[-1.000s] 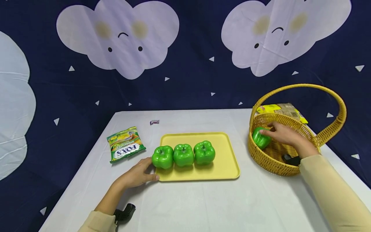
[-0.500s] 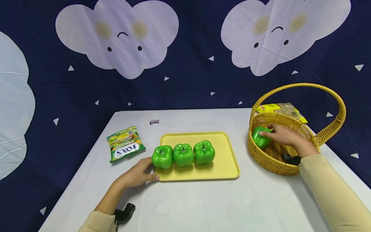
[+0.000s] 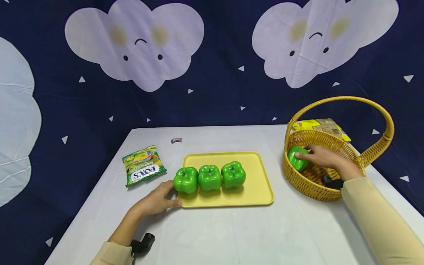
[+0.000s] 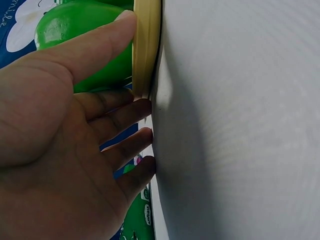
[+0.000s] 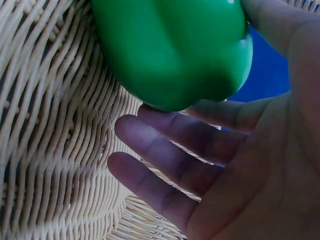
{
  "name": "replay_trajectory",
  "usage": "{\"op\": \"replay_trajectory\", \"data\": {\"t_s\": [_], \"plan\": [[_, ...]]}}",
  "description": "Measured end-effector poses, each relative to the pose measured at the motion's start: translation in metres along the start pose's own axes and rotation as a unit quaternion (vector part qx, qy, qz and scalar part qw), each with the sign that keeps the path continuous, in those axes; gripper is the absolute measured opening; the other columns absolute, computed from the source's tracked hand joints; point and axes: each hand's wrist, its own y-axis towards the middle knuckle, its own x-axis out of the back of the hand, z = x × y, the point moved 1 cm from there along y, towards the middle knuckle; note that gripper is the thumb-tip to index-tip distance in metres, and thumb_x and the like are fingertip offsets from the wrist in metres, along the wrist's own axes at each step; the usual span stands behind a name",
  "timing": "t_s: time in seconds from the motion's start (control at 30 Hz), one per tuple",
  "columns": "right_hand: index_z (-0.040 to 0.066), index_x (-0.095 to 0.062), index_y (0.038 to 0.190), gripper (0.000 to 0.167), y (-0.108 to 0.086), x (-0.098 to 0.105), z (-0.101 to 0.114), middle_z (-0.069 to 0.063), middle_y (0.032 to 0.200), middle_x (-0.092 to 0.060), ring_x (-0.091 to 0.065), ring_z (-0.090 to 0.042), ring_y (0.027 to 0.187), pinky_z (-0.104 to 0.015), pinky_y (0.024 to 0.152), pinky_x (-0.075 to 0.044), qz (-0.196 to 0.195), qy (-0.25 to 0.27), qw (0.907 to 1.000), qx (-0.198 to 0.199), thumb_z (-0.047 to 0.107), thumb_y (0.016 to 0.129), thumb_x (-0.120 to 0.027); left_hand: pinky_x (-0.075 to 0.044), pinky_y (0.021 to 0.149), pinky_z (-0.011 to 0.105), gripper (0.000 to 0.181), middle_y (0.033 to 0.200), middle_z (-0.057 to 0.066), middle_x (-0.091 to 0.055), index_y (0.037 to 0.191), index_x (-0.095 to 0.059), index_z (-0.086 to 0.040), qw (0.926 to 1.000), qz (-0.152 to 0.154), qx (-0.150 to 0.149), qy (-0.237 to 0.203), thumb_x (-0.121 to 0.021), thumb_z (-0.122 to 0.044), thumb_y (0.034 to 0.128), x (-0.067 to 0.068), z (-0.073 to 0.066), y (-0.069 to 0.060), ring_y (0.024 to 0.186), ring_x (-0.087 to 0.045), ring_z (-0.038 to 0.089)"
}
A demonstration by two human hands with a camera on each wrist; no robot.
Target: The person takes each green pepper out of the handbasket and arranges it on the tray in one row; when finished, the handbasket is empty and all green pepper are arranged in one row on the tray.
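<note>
Three glossy green bell peppers (image 3: 209,177) stand in a row on a yellow tray (image 3: 256,176). My left hand (image 3: 154,198) is at the tray's near left corner, its thumb touching the rim and its fingers, fairly straight, along the left side next to the end pepper. Inside a wicker basket (image 3: 303,186) on the right, my right hand (image 3: 326,155) holds another green bell pepper (image 3: 295,162) between thumb and fingers. That pepper is against the basket's left wall. In the right wrist view, the other fingers (image 5: 155,145) extend loosely below the pepper (image 5: 170,55).
A green FOX'S candy bag (image 3: 143,166) lies left of the tray, and a small wrapped sweet (image 3: 176,140) lies behind it. The basket's tall handle (image 3: 344,98) arches over the right arm. Behind the basket lies a yellow and brown packet (image 3: 326,126).
My right thumb has slipped slightly lower on the bell pepper in the basket. The left hand, the tray and its bell peppers have not moved.
</note>
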Motion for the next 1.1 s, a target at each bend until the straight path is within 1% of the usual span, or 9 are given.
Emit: {"op": "replay_trajectory", "data": {"t_s": [0.23,0.4,0.57,0.73,0.83,1.0,1.1], "plan": [[-0.013,-0.042,0.132,0.077,0.0021,-0.0005,0.0037,-0.036,0.128,-0.049,-0.046,-0.053,0.117,-0.059,0.092,-0.043,0.006,0.011,0.9998,0.015,0.054,0.094,-0.043,-0.022,0.114,0.061,0.073,0.145,0.021,-0.041,0.14,-0.043,-0.007,1.0,0.0,0.0,0.002,-0.073,-0.035,0.0795,0.0007,-0.0004,0.0004,0.137,-0.03,0.043],[-0.013,-0.042,0.131,0.075,0.0012,0.0004,0.0051,-0.036,0.126,-0.051,-0.049,-0.052,0.115,-0.057,0.089,-0.045,0.008,0.013,0.9997,0.021,0.052,0.095,-0.044,-0.021,0.114,0.061,0.073,0.146,0.021,-0.04,0.14,-0.042,-0.007,1.0,0.001,0.0,0.0,-0.073,-0.035,0.0796,0.0006,-0.0002,0.0004,0.138,-0.03,0.043],[-0.013,-0.042,0.131,0.074,0.0009,-0.0015,0.004,-0.035,0.125,-0.051,-0.05,-0.05,0.115,-0.056,0.089,-0.046,0.009,0.018,0.9995,0.023,0.051,0.094,-0.046,-0.021,0.114,0.062,0.073,0.146,0.021,-0.04,0.14,-0.043,-0.007,1.0,0.001,-0.001,-0.003,-0.073,-0.035,0.0793,-0.0004,0.001,0.0003,0.138,-0.03,0.043],[-0.012,-0.041,0.133,0.075,0.0008,-0.0027,0.0033,-0.032,0.125,-0.052,-0.052,-0.045,0.113,-0.053,0.088,-0.047,0.002,0.027,0.9994,0.021,0.052,0.093,-0.048,-0.021,0.114,0.061,0.074,0.146,0.021,-0.04,0.14,-0.042,-0.007,1.0,0.002,-0.001,0.0,-0.073,-0.036,0.0794,-0.0012,0.0019,0.0007,0.138,-0.03,0.043],[-0.011,-0.042,0.133,0.074,0.0007,-0.002,0.0033,-0.031,0.122,-0.054,-0.054,-0.041,0.11,-0.05,0.086,-0.047,-0.019,0.039,0.9987,0.028,0.05,0.092,-0.051,-0.021,0.114,0.061,0.074,0.146,0.021,-0.04,0.14,-0.042,-0.007,1.0,0.001,-0.003,-0.001,-0.073,-0.036,0.0795,-0.0011,0.0019,0.0005,0.138,-0.03,0.043],[-0.012,-0.046,0.128,0.068,0.0012,-0.0003,0.0034,-0.027,0.115,-0.057,-0.055,-0.036,0.102,-0.041,0.081,-0.047,-0.073,0.05,0.9953,0.04,0.044,0.09,-0.057,-0.021,0.114,0.061,0.073,0.146,0.021,-0.04,0.14,-0.042,-0.007,1.0,0.0,-0.005,-0.001,-0.072,-0.035,0.0798,-0.0006,0.0013,-0.0002,0.137,-0.03,0.043],[-0.013,-0.046,0.127,0.068,0.0015,0.0008,0.0038,-0.027,0.111,-0.057,-0.055,-0.034,0.098,-0.037,0.078,-0.046,-0.091,0.056,0.9933,0.044,0.042,0.089,-0.06,-0.021,0.114,0.061,0.073,0.146,0.021,-0.04,0.14,-0.042,-0.007,1.0,0.0,-0.005,-0.002,-0.072,-0.035,0.0798,-0.0004,0.001,-0.0004,0.137,-0.03,0.043]]}}
